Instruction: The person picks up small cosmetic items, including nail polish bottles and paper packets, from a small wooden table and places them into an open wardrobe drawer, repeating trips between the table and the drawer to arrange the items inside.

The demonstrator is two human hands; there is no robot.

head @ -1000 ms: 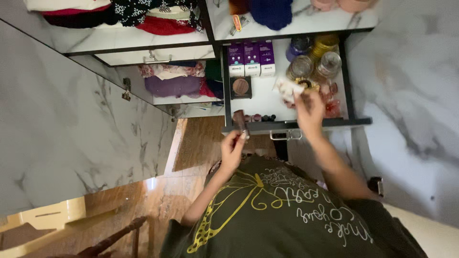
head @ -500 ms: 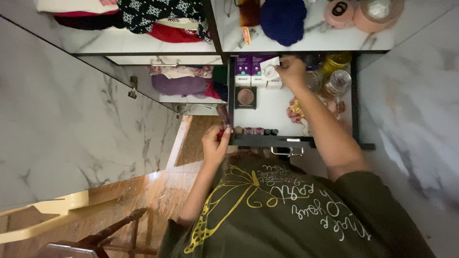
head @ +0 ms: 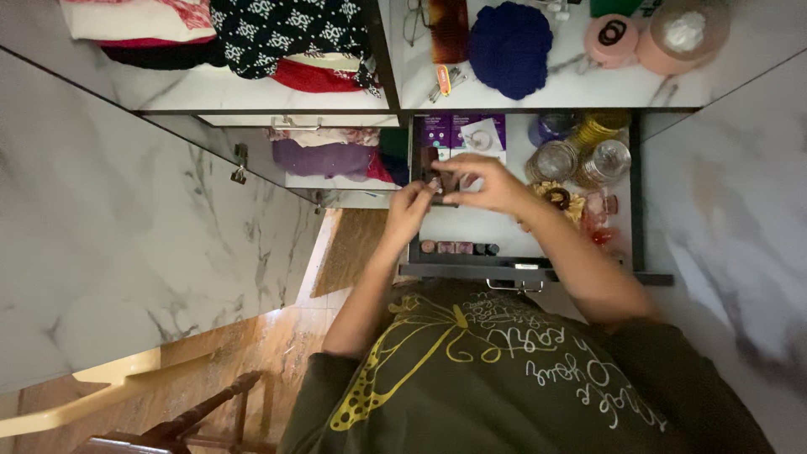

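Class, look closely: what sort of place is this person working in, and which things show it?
Probably a bedroom dressing area at home: an open drawer holding stacked bangles and small cosmetics, folded clothes on a marble-look shelf, and a wooden floor.

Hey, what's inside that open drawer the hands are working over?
The open drawer holds purple boxes, round bangle stacks, a yellow scrunchie and small items in a row along the front. The left hand and right hand cover the middle, hiding whatever lies beneath.

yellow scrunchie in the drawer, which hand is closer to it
Right. The right hand sits just beside the yellow scrunchie, its wrist next to it; the left hand is farther off, across the drawer.
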